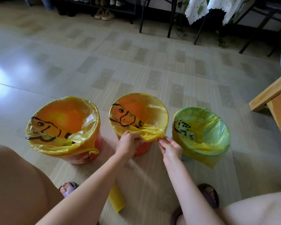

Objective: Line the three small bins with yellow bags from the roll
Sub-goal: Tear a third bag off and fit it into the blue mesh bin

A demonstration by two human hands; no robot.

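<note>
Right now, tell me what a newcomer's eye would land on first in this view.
Three small round bins stand in a row on the tiled floor, each already lined with a thin yellow plastic bag: an orange bin at left, an orange bin in the middle, a green bin at right. Both hands, left hand and right hand, pinch the middle bag's gathered edge at its near rim. A yellow bag roll lies between the feet.

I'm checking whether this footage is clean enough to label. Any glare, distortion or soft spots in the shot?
Head view: strong window glare washes out the floor at far left; wide-angle bending curves the tile lines and the wooden bench at the edges; the shoe rack at the top is dim and soft; the hands and the middle bin are sharp and evenly lit.
</note>
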